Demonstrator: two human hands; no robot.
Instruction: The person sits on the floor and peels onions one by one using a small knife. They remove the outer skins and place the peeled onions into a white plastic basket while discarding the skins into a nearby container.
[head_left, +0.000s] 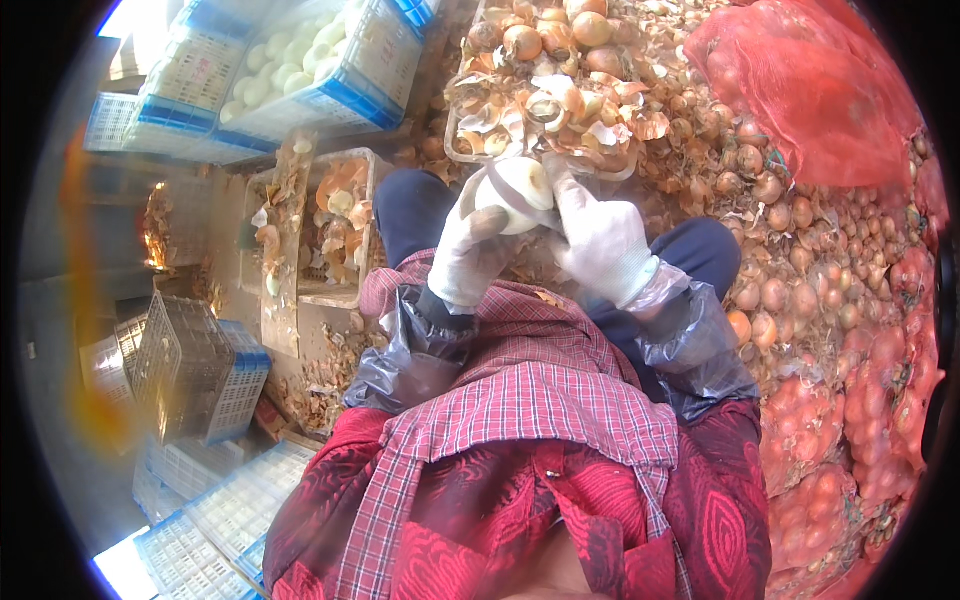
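My left hand (472, 229), in a white glove, holds a peeled white onion (517, 187) between fingers and thumb. A knife blade (514, 191) lies slantwise across the onion's face. My right hand (596, 229), gloved too, is closed at the blade's lower right end, with a finger up against the onion's right side; the knife's handle is hidden in it. Just beyond both hands, a plastic crate (452, 135) holds unpeeled onions and loose skins.
Peeled onions fill a blue and white crate (360, 82) at upper left. A crate of skins (367, 225) stands by my left knee. Unpeeled onions (802, 300) and red mesh sacks (817, 90) lie at right. Stacked crates (187, 367) stand at lower left.
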